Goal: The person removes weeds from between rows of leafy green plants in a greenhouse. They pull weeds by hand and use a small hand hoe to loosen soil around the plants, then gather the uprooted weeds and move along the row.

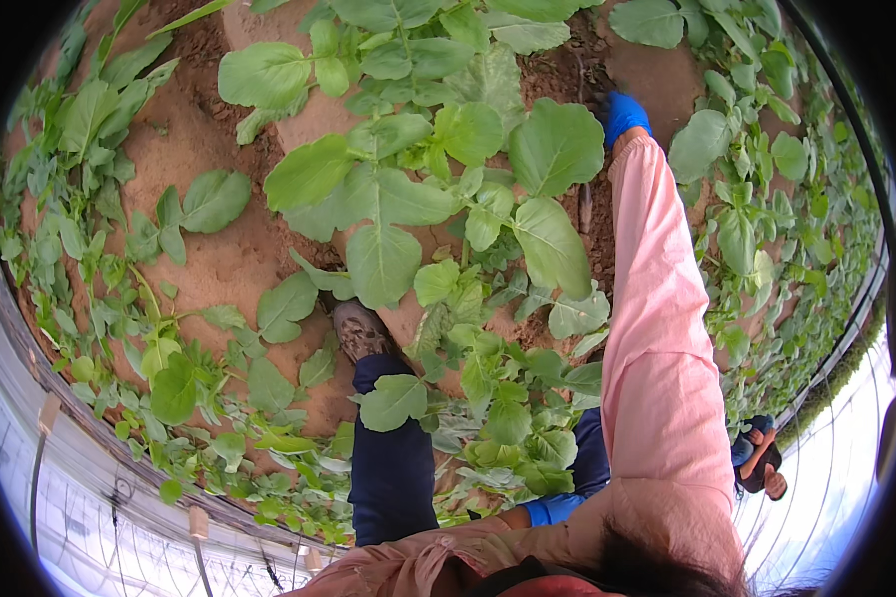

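Observation:
My right hand (626, 119), in a blue glove with dark fingertips below a pink sleeve, reaches far forward to the bare soil at the right of a row of leafy plants (377, 194). Its fingers are blurred and partly hidden, so I cannot tell whether they hold anything. Beside it a thin brown strip, perhaps a hose or a root (585, 209), lies in the furrow. My left hand (551, 510), also in a blue glove, rests by my right leg, close to my body; its fingers are mostly hidden.
My shoe (360, 332) stands on the soil among the leaves. More leafy rows grow at the left (82, 119) and right (739, 239). A greenhouse side wall (67, 477) curves along the lower left. Another person (758, 457) crouches at the far right, beyond my sleeve.

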Motion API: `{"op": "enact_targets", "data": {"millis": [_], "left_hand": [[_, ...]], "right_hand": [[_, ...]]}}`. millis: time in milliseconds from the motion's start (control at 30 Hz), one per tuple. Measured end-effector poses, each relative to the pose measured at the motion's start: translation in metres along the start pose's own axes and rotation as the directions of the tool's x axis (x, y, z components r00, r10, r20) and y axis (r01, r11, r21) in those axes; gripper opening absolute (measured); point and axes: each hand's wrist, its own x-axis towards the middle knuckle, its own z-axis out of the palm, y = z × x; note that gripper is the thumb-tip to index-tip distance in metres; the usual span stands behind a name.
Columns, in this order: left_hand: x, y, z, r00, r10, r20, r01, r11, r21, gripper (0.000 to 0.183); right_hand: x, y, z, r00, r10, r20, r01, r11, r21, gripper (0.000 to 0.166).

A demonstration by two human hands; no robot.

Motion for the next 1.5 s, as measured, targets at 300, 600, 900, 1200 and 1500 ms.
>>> {"op": "enact_targets", "data": {"millis": [300, 600, 900, 1200, 1500], "left_hand": [[0.003, 0.0, 0.008, 1.0, 0.012, 0.022, -0.012, 1.0, -0.008, 0.038], [-0.002, 0.005, 0.0, 1.0, 0.005, 0.025, -0.005, 1.0, 0.008, 0.038], [-0.005, 0.008, 0.0, 1.0, 0.007, 0.022, -0.007, 1.0, 0.02, 0.038], [-0.01, 0.002, 0.004, 0.999, -0.018, 0.04, 0.017, 0.999, 0.041, 0.038], [-0.012, -0.007, 0.022, 0.998, -0.013, 0.058, 0.009, 0.997, 0.077, 0.038]], "right_hand": [[-0.107, -0.064, 0.041, 0.736, -0.637, -0.231, 0.31, 0.619, -0.721, 0.041], [-0.075, -0.068, 0.037, 0.808, -0.572, -0.14, 0.268, 0.569, -0.778, 0.04], [-0.128, -0.079, 0.09, 0.67, -0.74, 0.057, 0.581, 0.475, -0.661, 0.037], [-0.11, -0.092, 0.107, 0.765, -0.634, 0.116, 0.359, 0.268, -0.894, 0.023], [-0.174, -0.068, 0.014, 0.854, -0.519, 0.041, 0.515, 0.854, 0.074, 0.026]]}}
